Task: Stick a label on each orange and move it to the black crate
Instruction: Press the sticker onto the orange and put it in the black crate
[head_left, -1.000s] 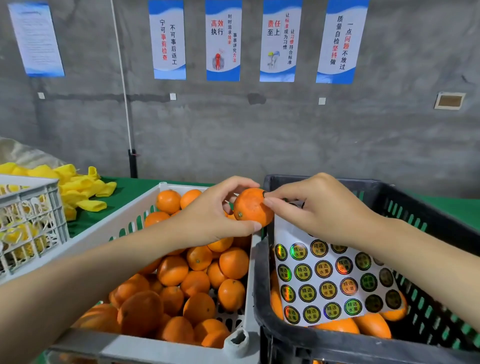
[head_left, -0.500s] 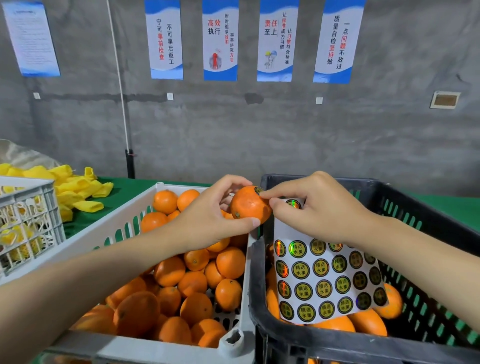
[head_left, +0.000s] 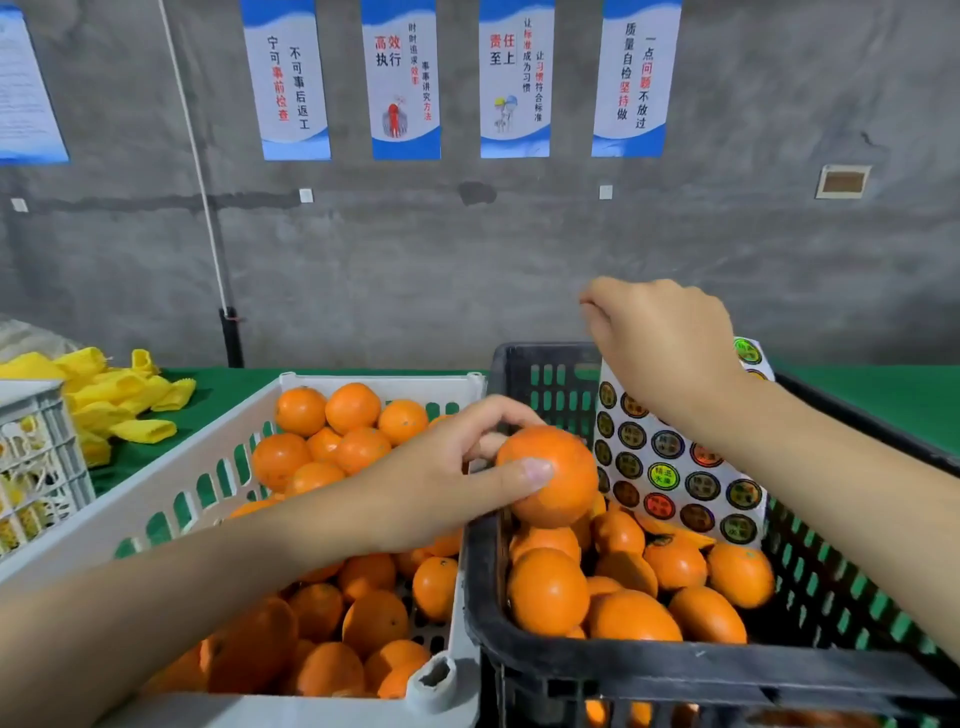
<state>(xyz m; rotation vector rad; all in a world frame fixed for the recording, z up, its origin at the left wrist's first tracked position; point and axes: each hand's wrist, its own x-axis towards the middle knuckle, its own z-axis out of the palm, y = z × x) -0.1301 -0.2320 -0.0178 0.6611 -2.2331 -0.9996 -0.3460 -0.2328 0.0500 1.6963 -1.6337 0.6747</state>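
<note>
My left hand (head_left: 441, 483) grips an orange (head_left: 558, 475) with thumb and fingers, just inside the left rim of the black crate (head_left: 675, 670) and above the several oranges (head_left: 628, 618) lying in it. My right hand (head_left: 660, 348) is raised over the crate's far side with its fingers curled and fingertips pinched together. The label sheet (head_left: 675, 467), white with round shiny stickers, hangs under its palm; the grip itself is hidden. Left of the black crate, the white crate (head_left: 156, 499) is full of oranges (head_left: 353, 623).
Yellow foam nets (head_left: 119, 395) lie on the green table (head_left: 218, 395) at the back left. A light grey crate (head_left: 36, 457) stands at the far left edge. A grey wall with posters rises right behind the table.
My left hand has carried the orange right and down, from above the white crate into the black crate. My right hand has come off the orange and risen up and right with the sheet.
</note>
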